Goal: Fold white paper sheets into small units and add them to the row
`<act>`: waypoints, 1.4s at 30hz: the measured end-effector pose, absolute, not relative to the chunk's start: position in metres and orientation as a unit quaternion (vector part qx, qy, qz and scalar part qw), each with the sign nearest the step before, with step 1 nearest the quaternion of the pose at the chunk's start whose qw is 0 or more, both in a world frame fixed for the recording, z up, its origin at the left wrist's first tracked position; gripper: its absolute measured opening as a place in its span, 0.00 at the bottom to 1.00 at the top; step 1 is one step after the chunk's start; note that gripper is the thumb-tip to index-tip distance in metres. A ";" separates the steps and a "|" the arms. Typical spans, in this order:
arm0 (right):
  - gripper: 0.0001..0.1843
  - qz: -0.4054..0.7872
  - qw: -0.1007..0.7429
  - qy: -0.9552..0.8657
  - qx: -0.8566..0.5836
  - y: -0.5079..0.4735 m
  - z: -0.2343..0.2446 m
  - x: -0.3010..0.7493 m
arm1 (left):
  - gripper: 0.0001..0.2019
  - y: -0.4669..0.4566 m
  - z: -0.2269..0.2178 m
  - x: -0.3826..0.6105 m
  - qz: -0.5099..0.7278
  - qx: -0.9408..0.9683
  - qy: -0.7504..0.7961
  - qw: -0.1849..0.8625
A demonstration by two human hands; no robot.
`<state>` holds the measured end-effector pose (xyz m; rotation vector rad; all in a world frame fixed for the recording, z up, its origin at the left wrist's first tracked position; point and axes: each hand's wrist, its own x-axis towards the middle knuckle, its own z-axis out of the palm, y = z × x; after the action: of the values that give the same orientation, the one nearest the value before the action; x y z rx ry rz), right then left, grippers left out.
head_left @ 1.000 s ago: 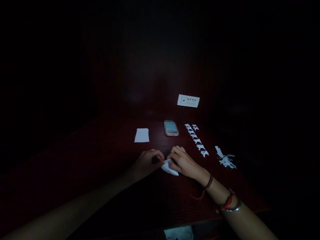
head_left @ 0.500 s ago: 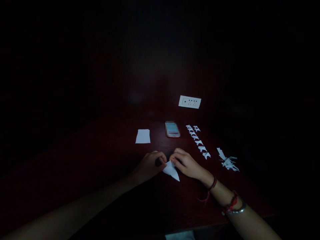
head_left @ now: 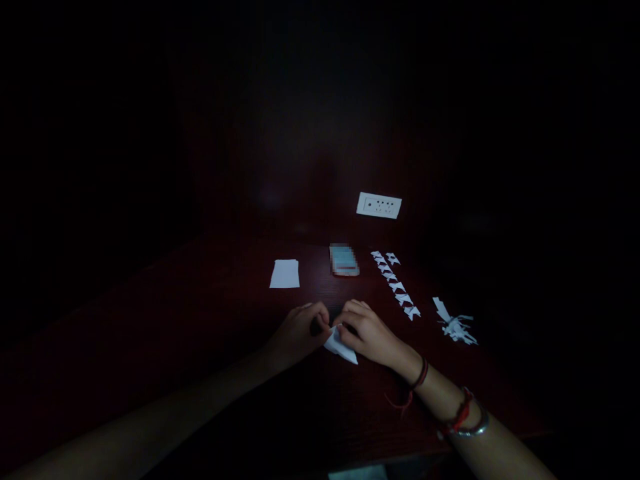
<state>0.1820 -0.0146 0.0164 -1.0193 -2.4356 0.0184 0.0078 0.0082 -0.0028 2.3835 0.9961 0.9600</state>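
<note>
I see the dark red tabletop [head_left: 200,333] filling the dim view, with a white socket plate [head_left: 379,205] on the wall behind it. My left hand [head_left: 299,331] and right hand [head_left: 370,330] meet near the middle, fingers of both pinching a small folded white paper [head_left: 341,345] that lies against the tabletop. Beyond them lie a phone [head_left: 344,259], a blank paper square [head_left: 285,274], a row of folded paper shapes [head_left: 395,285] and, at the far right, paper scraps [head_left: 454,323] (lighting hides finer detail).
</note>
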 end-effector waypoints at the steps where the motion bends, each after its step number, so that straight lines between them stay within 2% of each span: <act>1: 0.05 0.007 0.248 -0.894 -0.373 -0.015 0.016 0.182 | 0.03 0.008 -0.003 0.008 0.344 0.848 0.356 0.190; 21: 0.05 0.009 0.286 -0.884 -0.369 -0.013 0.019 0.188 | 0.04 0.006 -0.002 0.007 0.362 0.850 0.353 0.147; 28: 0.08 0.021 0.303 -0.871 -0.387 -0.014 0.021 0.191 | 0.00 0.009 0.001 0.003 0.366 0.849 0.339 0.175; 37: 0.03 0.066 0.320 -0.854 -0.405 -0.010 0.013 0.193 | 0.02 0.009 0.001 0.001 0.366 0.828 0.365 0.216; 42: 0.05 0.055 0.315 -0.855 -0.407 -0.008 0.010 0.190 | 0.07 0.006 0.002 0.003 0.362 0.841 0.346 0.205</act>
<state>0.1903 -0.0078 0.0104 -1.0738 -2.2541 0.1462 0.0031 0.0061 0.0025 2.3453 0.9651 1.0095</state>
